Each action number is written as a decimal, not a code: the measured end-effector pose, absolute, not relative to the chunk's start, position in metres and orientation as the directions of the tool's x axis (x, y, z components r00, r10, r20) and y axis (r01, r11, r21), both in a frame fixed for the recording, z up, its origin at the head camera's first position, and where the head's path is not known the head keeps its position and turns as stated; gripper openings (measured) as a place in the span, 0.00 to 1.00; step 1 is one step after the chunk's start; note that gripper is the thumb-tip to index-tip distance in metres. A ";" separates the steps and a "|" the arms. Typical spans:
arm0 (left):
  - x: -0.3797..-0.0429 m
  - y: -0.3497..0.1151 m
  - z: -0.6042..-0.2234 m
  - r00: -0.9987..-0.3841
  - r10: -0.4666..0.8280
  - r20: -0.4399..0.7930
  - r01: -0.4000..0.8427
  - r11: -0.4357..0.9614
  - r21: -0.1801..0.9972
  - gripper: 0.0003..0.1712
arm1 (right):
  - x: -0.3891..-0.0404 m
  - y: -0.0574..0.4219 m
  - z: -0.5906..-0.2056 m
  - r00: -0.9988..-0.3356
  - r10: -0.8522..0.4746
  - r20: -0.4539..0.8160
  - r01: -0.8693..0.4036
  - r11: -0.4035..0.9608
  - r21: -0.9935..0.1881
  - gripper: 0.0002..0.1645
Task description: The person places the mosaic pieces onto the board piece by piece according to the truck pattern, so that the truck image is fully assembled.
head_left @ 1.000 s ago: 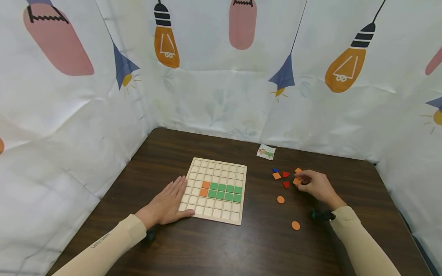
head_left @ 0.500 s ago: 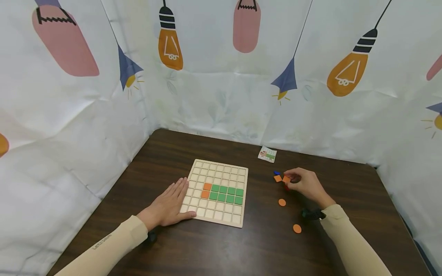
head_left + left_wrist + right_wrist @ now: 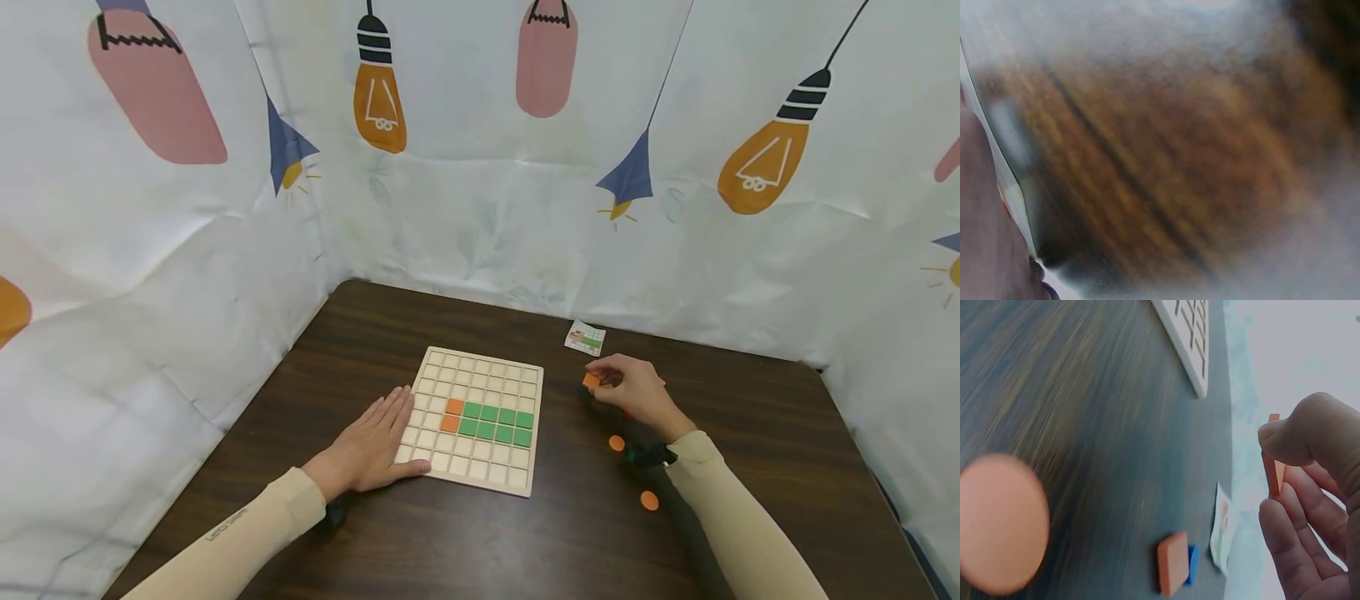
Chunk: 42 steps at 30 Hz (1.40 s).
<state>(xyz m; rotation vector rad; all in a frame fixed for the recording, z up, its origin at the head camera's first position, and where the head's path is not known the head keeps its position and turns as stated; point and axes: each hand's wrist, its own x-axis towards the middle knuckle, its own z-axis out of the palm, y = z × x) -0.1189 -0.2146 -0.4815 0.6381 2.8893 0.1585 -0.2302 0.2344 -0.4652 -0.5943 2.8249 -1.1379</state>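
In the head view my left hand (image 3: pixel 375 442) lies flat with straight fingers over the left edge of a pale wooden grid board (image 3: pixel 480 367). Two orange square tiles (image 3: pixel 452 414) and a block of several green square tiles (image 3: pixel 496 424) fill cells on the board. My right hand (image 3: pixel 633 392), to the right of the board, pinches an orange square tile (image 3: pixel 1274 465) between thumb and fingertips, raised above the table. Below it in the right wrist view lie another orange tile (image 3: pixel 1174 564) and a blue piece (image 3: pixel 1192 565). The left wrist view is mostly blurred wood.
Two orange discs (image 3: pixel 649 501) lie on the dark wooden table (image 3: pixel 450 550) at the right. A small picture card (image 3: pixel 585 337) lies near the back edge. A red piece (image 3: pixel 627 414) shows partly under the right hand. White printed cloth (image 3: pixel 480 225) hangs behind.
My right hand has picked up an orange tile from the loose pieces and carried it left over the others, towards the board. The left hand stays on the board's edge.
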 end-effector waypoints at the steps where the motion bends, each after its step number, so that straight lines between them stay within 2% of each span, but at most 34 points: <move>1: -0.119 -0.215 -0.481 -0.892 0.426 -0.152 0.407 0.903 0.140 0.64 | -0.231 0.231 -0.465 -0.924 -0.368 0.105 -0.339 0.658 -0.673 0.21; 7: -0.120 -0.216 -0.481 -0.892 0.423 -0.161 0.405 0.905 0.132 0.64 | -0.237 0.208 -0.461 -0.910 -0.397 0.118 -0.375 0.671 -0.640 0.21; 20: -0.122 -0.214 -0.483 -0.888 0.428 -0.170 0.408 0.902 0.140 0.65 | -0.246 0.157 -0.458 -0.851 -0.499 0.161 -0.471 0.592 -0.654 0.21; 30: -0.122 -0.216 -0.481 -0.888 0.423 -0.182 0.405 0.905 0.128 0.65 | -0.250 0.123 -0.459 -0.823 -0.546 0.155 -0.488 0.541 -0.685 0.20; 42: -0.120 -0.219 -0.484 -0.888 0.424 -0.178 0.411 0.905 0.107 0.64 | -0.254 0.087 -0.467 -0.780 -0.606 0.156 -0.546 0.537 -0.642 0.22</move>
